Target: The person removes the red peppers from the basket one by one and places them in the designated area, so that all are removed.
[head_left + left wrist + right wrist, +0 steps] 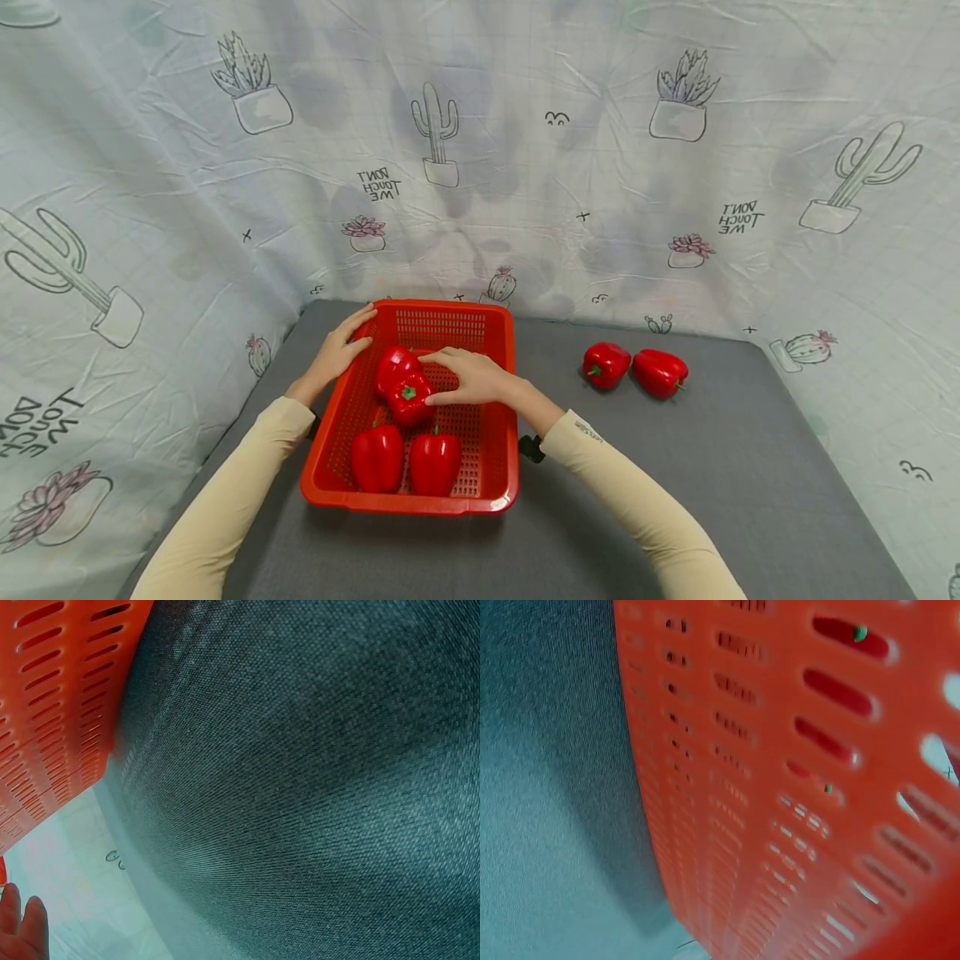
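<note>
Left hand [337,352] spread at basket rim [408,502]; my right hand [478,377], thumb and fingers apart, maybe gripping, can't tell. Loose hold, glossy pepper [406,412] slips.

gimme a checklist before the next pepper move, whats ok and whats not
1. Red perforated plastic basket upright on the grey woven tabletop: ok.
2. Left hand at the basket's left rim: ok.
3. Right hand firmly gripping the glossy red bell pepper beside its thumb: cannot tell.
4. Room in the basket: looks ok, bare floor shows at the far end.
5. All peppers inside: not ok, two glossy red bell peppers lie on the tabletop, right of the basket.
</note>
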Motion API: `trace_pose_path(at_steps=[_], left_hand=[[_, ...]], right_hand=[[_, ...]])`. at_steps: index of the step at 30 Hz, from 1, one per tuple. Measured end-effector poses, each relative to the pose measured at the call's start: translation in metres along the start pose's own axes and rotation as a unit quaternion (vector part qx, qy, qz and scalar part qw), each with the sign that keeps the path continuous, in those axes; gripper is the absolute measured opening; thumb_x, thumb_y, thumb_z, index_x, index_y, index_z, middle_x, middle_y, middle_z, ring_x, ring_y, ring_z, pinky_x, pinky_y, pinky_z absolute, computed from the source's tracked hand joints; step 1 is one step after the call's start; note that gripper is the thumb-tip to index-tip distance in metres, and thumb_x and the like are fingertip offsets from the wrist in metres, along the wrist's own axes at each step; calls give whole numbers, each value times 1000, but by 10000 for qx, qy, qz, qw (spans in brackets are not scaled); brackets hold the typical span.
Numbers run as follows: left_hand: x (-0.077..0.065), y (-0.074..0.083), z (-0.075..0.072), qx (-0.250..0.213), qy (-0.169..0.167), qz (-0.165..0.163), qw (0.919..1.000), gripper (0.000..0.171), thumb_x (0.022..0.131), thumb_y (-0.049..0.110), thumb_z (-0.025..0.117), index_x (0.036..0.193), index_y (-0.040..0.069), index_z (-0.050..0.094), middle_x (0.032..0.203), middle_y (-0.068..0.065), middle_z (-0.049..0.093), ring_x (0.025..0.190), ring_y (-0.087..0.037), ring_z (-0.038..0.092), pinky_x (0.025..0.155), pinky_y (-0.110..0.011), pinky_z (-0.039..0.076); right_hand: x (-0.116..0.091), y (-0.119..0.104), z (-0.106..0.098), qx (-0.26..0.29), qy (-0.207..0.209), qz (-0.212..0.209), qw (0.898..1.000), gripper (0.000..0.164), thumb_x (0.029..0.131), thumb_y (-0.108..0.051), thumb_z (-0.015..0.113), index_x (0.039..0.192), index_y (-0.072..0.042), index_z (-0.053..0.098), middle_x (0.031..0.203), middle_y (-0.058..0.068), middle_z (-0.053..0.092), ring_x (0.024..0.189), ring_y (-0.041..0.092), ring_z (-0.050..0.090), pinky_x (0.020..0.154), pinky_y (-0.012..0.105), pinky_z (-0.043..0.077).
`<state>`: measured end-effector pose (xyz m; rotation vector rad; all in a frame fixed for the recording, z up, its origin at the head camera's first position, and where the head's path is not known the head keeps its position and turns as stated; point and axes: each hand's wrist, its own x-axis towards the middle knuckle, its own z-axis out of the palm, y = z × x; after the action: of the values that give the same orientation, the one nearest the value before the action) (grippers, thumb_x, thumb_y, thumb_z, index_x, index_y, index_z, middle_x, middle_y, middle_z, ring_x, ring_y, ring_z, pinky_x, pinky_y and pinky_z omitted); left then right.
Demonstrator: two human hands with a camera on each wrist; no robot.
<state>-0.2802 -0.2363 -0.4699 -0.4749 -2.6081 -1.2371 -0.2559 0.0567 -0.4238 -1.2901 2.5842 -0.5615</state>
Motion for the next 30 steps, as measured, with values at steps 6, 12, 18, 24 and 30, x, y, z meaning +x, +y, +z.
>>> trace_pose_path(at_steps=[6,12,18,24,30], left_hand=[[0,1,0,-37,-29,19,10000,50,92,9,52,140,5,40,150,-12,31,135,-37,28,104,-58,24],[0,1,0,-48,-13,-19,10000,50,92,10,52,141,6,40,150,-11,31,135,-36,28,104,-57,24],[0,1,0,-10,20,-12,10000,50,92,10,51,140,6,41,149,-10,32,135,-36,29,104,-57,25],[0,0,1,-44,32,25,10000,49,92,9,52,140,5,41,149,-11,31,135,-37,29,104,-57,24],[1,-1,0,-62,44,-3,10000,50,91,8,52,140,5,42,149,-11,32,135,-36,29,105,-57,24]], right_hand=[[5,-2,6,43,-169,-81,9998,75,80,-53,62,143,-22,37,139,1,46,125,17,45,100,40,41],[8,-3,10,56,-271,-118,9995,77,80,-53,62,145,-22,33,140,0,45,123,15,46,99,40,42],[10,-6,10,63,-289,-229,9993,74,81,-53,62,143,-22,37,135,0,49,117,13,51,95,35,45],[9,-7,10,124,-295,-207,9993,73,80,-53,63,142,-22,37,137,0,48,120,14,49,97,35,44],[7,-8,6,256,-241,-222,9991,74,80,-52,64,142,-22,38,138,0,47,121,14,49,97,35,44]])
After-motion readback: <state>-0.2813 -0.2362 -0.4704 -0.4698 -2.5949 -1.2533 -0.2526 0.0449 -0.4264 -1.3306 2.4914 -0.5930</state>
